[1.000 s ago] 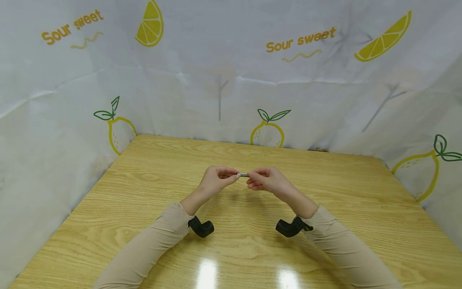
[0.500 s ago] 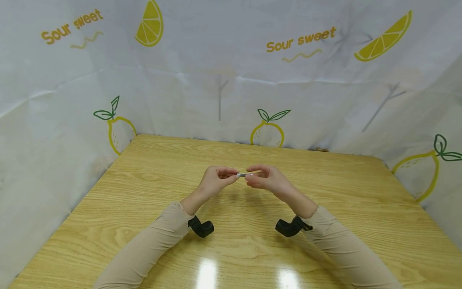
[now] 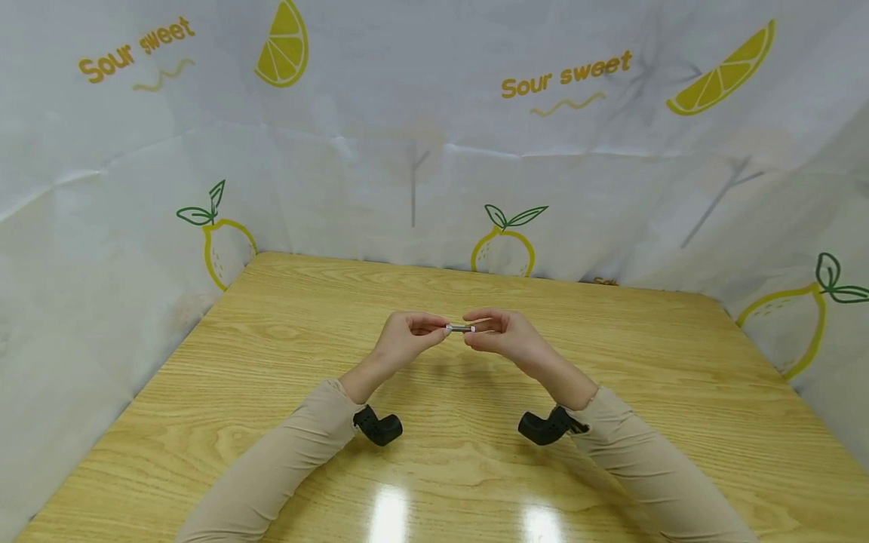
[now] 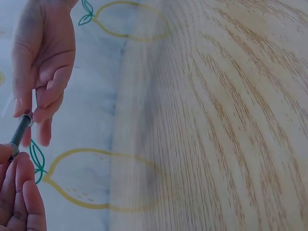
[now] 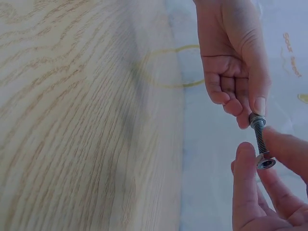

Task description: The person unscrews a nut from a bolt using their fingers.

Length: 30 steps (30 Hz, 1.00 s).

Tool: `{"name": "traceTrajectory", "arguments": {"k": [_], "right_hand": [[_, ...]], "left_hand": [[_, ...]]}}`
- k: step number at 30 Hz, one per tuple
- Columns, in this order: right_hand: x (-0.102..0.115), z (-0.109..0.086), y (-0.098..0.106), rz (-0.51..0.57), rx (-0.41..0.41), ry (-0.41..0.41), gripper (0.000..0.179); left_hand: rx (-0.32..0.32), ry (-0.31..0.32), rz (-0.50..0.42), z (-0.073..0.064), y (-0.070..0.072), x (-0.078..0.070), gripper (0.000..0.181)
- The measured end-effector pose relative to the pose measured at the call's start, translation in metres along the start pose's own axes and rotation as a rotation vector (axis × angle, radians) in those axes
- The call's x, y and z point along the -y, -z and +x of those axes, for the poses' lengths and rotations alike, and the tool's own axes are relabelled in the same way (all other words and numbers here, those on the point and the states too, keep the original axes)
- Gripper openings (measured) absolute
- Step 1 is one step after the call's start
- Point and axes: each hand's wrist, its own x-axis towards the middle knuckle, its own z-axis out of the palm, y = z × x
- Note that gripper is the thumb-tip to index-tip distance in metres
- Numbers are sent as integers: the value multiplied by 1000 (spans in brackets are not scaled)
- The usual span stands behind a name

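A small metal bolt [image 3: 460,328] is held level between the hands, above the table. My left hand [image 3: 406,338] pinches its head [image 5: 257,119] between thumb and fingertips. A hex nut [image 5: 265,162] sits on the threads at the bolt's far end. My right hand [image 3: 505,335] is around that nut, its thumb and fingers spread apart on either side. In the left wrist view, the right hand's fingertips [image 4: 41,114] are close beside the nut [image 4: 29,118], and the threaded shank [image 4: 19,132] shows between the hands.
Both hands are over a wood-grain table [image 3: 434,467]. A white cloth printed with lemons [image 3: 380,188] hangs behind and along the sides. Black wrist mounts [image 3: 380,428] stick out from beneath the beige sleeves [image 3: 285,460].
My right thumb and fingers have parted from their pinch on the nut, leaving the nut's end showing. The left hand and bolt have stayed in place.
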Motion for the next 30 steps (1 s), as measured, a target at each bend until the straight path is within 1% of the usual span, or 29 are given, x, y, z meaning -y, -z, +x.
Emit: {"name": "traceTrajectory", "arguments": {"k": [3, 6, 8, 13, 17, 18, 20, 22, 27, 30], "right_hand": [[0, 1, 0, 16, 16, -23, 47], [0, 2, 0, 29, 17, -47, 45], [-1, 3, 1, 30, 15, -44, 42], [-3, 2, 1, 15, 10, 18, 34], [-4, 2, 2, 18, 30, 62, 42], [-5, 2, 2, 20, 35, 61, 46], [-4, 2, 2, 24, 43, 53, 54], [-4, 2, 1, 25, 37, 21, 56], [-1, 4, 1, 7, 26, -62, 51], [0, 5, 1, 3, 34, -77, 47]], "left_hand": [[-2, 1, 5, 1, 0, 1, 24], [-6, -1, 8, 2, -1, 2, 25], [-7, -2, 7, 2, -2, 2, 25], [-12, 5, 8, 1, -1, 1, 23], [-9, 11, 8, 0, -1, 1, 23], [-8, 13, 7, 0, -1, 0, 23], [-9, 17, 5, 0, -1, 0, 23], [-10, 21, 3, 0, -1, 0, 23], [-13, 23, 1, 1, -2, 0, 23], [-12, 19, -1, 1, -2, 0, 23]]}}
